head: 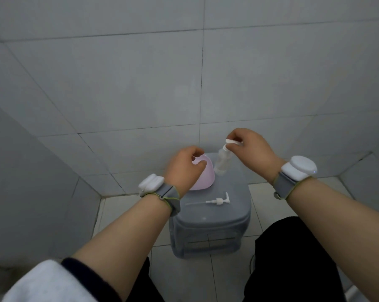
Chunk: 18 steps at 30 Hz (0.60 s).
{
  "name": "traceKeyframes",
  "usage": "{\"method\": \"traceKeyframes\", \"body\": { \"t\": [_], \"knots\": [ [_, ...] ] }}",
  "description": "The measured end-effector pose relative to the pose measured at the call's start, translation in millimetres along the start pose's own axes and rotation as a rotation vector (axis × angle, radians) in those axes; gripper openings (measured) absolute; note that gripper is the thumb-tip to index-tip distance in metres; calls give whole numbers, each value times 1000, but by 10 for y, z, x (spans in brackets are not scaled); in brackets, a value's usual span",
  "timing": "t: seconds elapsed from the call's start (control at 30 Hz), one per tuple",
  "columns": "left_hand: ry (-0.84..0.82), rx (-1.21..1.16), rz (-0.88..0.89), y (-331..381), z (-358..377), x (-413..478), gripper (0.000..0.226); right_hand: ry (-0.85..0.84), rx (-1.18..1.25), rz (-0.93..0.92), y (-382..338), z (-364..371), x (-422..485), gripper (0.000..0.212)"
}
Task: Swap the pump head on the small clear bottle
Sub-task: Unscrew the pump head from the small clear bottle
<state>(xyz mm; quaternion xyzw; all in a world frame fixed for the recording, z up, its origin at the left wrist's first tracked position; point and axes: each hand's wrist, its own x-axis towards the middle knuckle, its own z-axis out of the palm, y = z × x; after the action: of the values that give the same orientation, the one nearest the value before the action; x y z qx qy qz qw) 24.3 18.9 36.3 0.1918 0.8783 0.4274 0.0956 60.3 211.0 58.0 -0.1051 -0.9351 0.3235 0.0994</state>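
A small clear bottle [220, 164] stands upright at the back of a grey plastic stool [225, 214]. My right hand [252, 147] pinches the white pump head [230, 143] at the top of that bottle. To the bottle's left, my left hand [184, 168] hovers curled over a pink bowl [202, 177], fingers apart, with nothing visibly in it. A second white pump head [216, 201] with its long dip tube lies flat on the stool top, nearer to me.
The stool stands against a grey tiled wall [140, 83], in a corner of a pale tiled floor [123, 214]. My knees in black trousers [293, 258] flank it. Both wrists carry white devices on grey straps.
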Motion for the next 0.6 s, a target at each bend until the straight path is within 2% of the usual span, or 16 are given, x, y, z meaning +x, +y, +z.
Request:
{"method": "traceKeyframes", "body": {
  "t": [0.27, 0.47, 0.53, 0.6],
  "knots": [
    [61, -78, 23, 208, -36, 2, 54, 56, 215, -27, -413, -305, -2, 7],
    [49, -142, 19, 333, -123, 20, 71, 29, 343, -66, -642, -461, -46, 7],
    [45, -185, 17, 370, -148, 4, 67, 23, 401, -58, -691, -481, -64, 9],
    [49, -205, 29, 397, -168, -24, 54, 16, 429, -55, -732, -492, -74, 10]
  ]
}}
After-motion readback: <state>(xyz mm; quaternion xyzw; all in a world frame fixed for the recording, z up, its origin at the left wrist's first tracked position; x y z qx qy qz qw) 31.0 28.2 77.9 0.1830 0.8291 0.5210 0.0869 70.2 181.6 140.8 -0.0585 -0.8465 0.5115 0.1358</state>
